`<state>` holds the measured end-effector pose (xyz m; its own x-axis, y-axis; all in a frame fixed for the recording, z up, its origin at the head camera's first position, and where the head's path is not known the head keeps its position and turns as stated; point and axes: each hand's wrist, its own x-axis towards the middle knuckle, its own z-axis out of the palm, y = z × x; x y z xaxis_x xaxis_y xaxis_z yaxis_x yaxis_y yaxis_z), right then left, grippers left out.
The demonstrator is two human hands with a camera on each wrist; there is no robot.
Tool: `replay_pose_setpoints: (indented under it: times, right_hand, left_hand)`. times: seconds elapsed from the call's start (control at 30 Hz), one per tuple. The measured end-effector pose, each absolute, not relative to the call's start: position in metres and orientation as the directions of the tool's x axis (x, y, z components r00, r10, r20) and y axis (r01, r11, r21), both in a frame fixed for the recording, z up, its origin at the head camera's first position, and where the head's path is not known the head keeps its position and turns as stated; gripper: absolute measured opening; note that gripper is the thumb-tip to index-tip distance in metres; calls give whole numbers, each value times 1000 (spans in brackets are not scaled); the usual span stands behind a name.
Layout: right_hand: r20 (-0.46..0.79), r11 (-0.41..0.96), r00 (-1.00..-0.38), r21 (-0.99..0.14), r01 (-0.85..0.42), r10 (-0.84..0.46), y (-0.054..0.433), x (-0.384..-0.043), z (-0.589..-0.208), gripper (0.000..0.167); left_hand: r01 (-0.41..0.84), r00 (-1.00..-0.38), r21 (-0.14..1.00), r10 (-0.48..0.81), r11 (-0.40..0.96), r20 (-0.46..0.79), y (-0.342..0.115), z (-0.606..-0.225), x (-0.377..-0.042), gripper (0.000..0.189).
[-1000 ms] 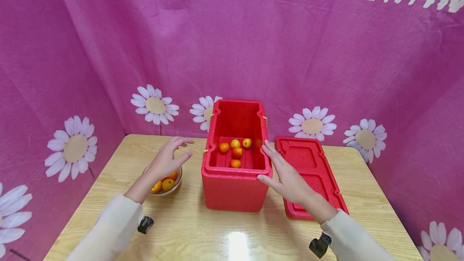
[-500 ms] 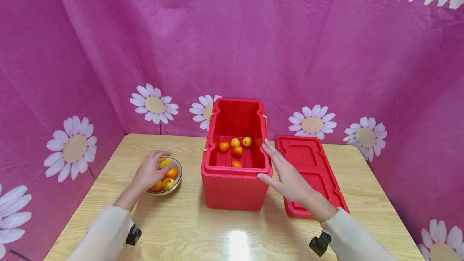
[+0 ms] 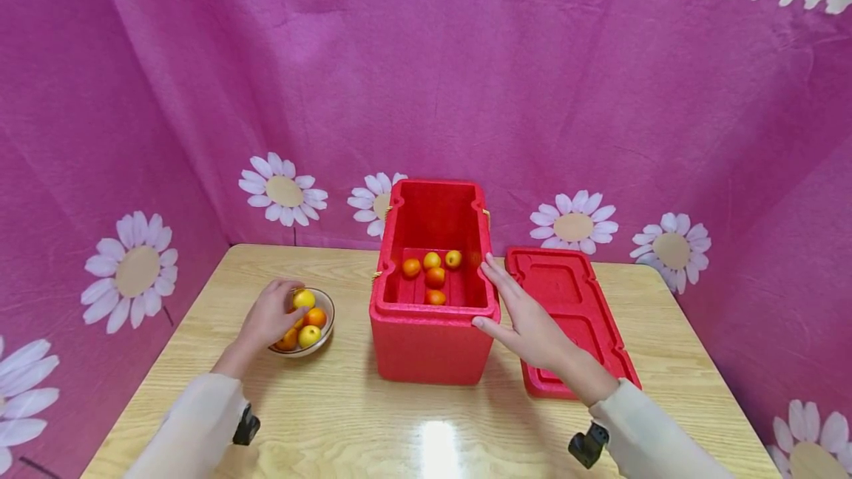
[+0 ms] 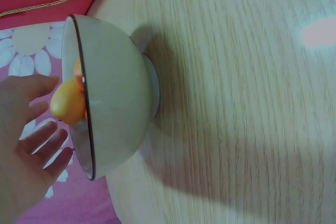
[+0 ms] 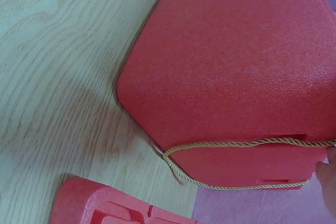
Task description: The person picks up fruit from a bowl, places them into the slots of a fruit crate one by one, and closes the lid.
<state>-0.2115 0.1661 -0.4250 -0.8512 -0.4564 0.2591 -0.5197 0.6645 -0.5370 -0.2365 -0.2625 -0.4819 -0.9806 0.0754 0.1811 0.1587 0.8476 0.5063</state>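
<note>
In the head view my left hand (image 3: 268, 316) is over the left side of a pale, dark-rimmed bowl (image 4: 115, 93) that holds several orange and yellow fruits (image 3: 309, 335). From the left wrist, its thumb and spread fingers stand around a yellow-orange fruit (image 4: 68, 102) that rises above the rim, with gaps between them. My right hand (image 3: 535, 331) rests on the near right corner of a red foam box (image 3: 433, 350), its fingers laid along the rim. Several small orange and yellow fruits (image 3: 435, 277) lie on the floor of this topless box.
A red lid (image 3: 555, 290) with recessed panels lies on the wooden table (image 3: 353, 420) to the right of the box. Gold cord (image 5: 231, 144) runs along the box's side. A pink cloth (image 3: 433, 80) with daisies hangs behind the table.
My left hand has moved left and down from between bowl and box to the bowl's fruits, then nearly stopped. The nearest fruit in the box has shifted slightly. My right hand has stayed put.
</note>
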Motion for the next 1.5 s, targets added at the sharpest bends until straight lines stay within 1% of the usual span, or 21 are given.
replay_pose_setpoints:
  times: [0.27,0.47,0.8,1.17,1.5]
  right_hand:
    - [272,665,-845,-525,-531,-461,167,-211,-425,84]
    - [276,664,-842,-522,-536,-463,167,-212,-426,84]
    - [269,667,-849,-528,-525,-455,166,-212,-426,85]
    - [279,667,-847,-525,-529,-453,167,-211,-425,84]
    - [275,669,-849,-525,-526,-452,166,-211,-425,84]
  left_hand:
    - [149,-983,499,74,854,167,-262,-489,-244,44]
    - [97,-993,504,52,858,103,-259,-489,-247,44]
    - [29,-999,516,1,856,55,-255,-487,-249,41]
    - [54,-996,528,6,848,92,-254,-492,-249,40]
    - [56,-997,513,16,857,82,-253,-492,-248,40]
